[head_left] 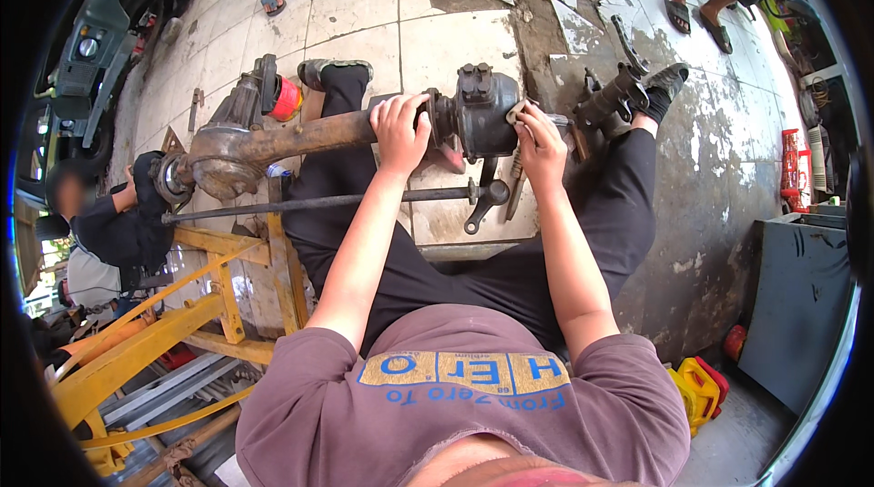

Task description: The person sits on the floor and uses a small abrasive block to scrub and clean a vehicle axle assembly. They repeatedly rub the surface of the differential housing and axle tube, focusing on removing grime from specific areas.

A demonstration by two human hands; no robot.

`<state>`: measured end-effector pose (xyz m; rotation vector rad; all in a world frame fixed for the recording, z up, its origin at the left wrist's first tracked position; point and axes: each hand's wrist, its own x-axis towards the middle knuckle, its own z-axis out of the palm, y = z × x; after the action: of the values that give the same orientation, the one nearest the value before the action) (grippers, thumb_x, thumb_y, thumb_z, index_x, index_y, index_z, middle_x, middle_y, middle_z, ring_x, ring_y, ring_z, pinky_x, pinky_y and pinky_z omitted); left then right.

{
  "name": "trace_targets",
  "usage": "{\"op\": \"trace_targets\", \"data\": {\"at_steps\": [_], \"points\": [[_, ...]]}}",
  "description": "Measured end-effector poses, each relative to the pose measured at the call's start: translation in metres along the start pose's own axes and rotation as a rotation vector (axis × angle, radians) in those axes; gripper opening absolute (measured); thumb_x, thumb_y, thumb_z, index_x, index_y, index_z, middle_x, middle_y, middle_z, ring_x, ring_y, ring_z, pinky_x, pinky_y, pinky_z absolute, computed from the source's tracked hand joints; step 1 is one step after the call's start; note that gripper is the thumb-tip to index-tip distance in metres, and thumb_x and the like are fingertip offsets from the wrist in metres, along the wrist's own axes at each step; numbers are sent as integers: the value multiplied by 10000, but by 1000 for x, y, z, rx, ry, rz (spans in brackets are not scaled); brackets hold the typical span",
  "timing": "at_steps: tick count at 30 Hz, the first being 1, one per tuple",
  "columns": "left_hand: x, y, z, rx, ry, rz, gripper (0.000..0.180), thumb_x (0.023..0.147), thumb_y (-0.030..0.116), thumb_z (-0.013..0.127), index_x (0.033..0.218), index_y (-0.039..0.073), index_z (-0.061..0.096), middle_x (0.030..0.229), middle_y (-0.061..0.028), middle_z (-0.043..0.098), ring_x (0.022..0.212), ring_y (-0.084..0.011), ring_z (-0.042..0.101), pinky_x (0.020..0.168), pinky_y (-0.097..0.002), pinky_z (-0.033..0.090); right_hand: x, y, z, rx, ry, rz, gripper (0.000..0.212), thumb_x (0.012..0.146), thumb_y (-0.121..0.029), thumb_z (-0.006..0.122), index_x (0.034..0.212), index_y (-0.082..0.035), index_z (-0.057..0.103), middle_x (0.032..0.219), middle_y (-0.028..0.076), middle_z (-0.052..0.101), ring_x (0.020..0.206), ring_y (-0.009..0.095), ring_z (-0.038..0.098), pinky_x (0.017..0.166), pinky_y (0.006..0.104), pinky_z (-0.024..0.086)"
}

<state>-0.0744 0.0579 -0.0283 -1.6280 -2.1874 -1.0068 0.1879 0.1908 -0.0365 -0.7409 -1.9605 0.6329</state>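
Axle [314, 136]: likely heavy, rigid; best grasped beneath left hand [399, 130], half-open, resting atop; right hand [541, 143] pinches small piece [516, 111] beside drum [489, 114].

Beyond the blue-grey cabinet [792, 314] I saw a red cylinder [794, 173]; near the cabinet's left side sat a yellow container [694, 400]. Well left of the cabinet stood a yellow frame [137, 355].

Rough rusty metal axle [314, 136]; matt cloth trousers [605, 237].
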Motion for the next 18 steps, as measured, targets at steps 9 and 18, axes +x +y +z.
{"op": "trace_targets", "data": {"at_steps": [9, 18], "points": [[0, 2, 1, 5, -3, 4, 338, 985, 214, 664, 1304, 166, 766, 1236, -72, 738, 1265, -296, 651, 1206, -513, 372, 7, 5, 6, -20, 59, 48, 240, 957, -41, 846, 1191, -70, 805, 1436, 116, 780, 1397, 376, 694, 1151, 476, 570], [0, 3, 0, 2, -9, 3, 349, 987, 219, 664, 1317, 163, 763, 1240, -78, 736, 1269, -303, 645, 1205, -518, 372, 11, 6, 4, -41, 30, 4, 239, 952, -39, 837, 1187, -74, 813, 1425, 134, 780, 1382, 367, 707, 1137, 482, 581]]}}
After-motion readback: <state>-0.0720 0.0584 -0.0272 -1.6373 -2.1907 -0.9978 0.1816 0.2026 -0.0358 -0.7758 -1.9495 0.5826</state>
